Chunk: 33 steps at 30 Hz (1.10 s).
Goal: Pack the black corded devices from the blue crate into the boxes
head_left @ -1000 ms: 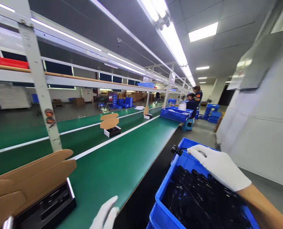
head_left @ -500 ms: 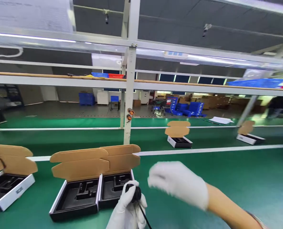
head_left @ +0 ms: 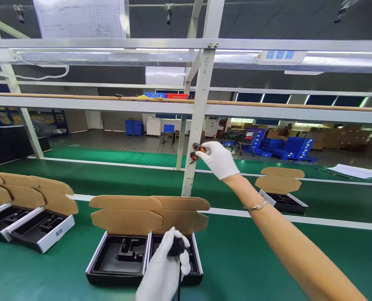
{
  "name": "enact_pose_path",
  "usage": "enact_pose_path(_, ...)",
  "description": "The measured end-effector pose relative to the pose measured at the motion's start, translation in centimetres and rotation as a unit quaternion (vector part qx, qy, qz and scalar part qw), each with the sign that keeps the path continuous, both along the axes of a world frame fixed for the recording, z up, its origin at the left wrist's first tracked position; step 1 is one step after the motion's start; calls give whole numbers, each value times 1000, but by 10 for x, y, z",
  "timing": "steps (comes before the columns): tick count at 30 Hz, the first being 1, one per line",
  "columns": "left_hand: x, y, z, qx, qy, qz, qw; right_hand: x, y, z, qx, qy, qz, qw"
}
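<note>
My left hand, in a white glove, grips a small black rounded device with a black cable hanging from it. It is in front of the right one of two adjoining open boxes and partly covers its tray. In the left box, a black tray holds dark parts. My gloved right hand reaches to the white post, thumb and fingers closed on a small round black piece with an orange mark. Another such piece sits just below on the post.
More open boxes stand at left, their brown lids raised. Another open box is at right beyond a white strip. A shelf beam crosses above the green table. White paper lies at far right.
My right hand has moved up and forward from above the table to the round pieces on the post. My left hand still holds the black device. The view has shifted left.
</note>
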<state>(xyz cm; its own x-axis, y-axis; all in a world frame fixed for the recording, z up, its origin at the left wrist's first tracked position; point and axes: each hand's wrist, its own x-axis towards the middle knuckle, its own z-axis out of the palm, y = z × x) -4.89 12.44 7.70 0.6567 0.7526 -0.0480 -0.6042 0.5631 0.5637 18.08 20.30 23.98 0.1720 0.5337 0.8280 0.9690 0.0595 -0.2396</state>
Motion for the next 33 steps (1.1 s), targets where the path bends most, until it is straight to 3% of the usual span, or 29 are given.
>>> enact_pose_path(3,8,-4,8,-35,52,1,998,-28,-55,-13,-48,41,95,993)
enact_pose_path(7,17,-11,8,-65,75,-57,993,-79,-132,-50,-282,6,263,923)
enact_pose_path(9,23,-17,3,-87,59,-55,993,-98,-155,-68,-359,-15,264,895)
enact_pose_path(12,31,-26,-4,-109,53,-85,989,-111,-171,-84,-401,-19,221,889)
enact_pose_path(15,34,-35,-6,-88,97,-153,979,-107,-179,-89,-390,-14,220,894)
enact_pose_path(17,32,-43,-2,-71,124,-148,979,-103,-186,-90,-365,-21,224,903)
enact_pose_path(20,22,-59,8,-4,175,-41,984,-100,-196,-93,-293,-88,202,930)
enact_pose_path(23,6,-78,16,97,211,100,967,-101,-204,-94,-192,-169,165,952)
enact_pose_path(26,-11,-81,16,183,211,148,949,-104,-209,-88,-195,-136,189,953)
enact_pose_path(29,-19,-59,2,224,209,99,947,-105,-214,-81,-204,-66,212,953)
enact_pose_path(33,-13,-35,-43,129,225,-41,965,-104,-217,-82,-159,-13,218,963)
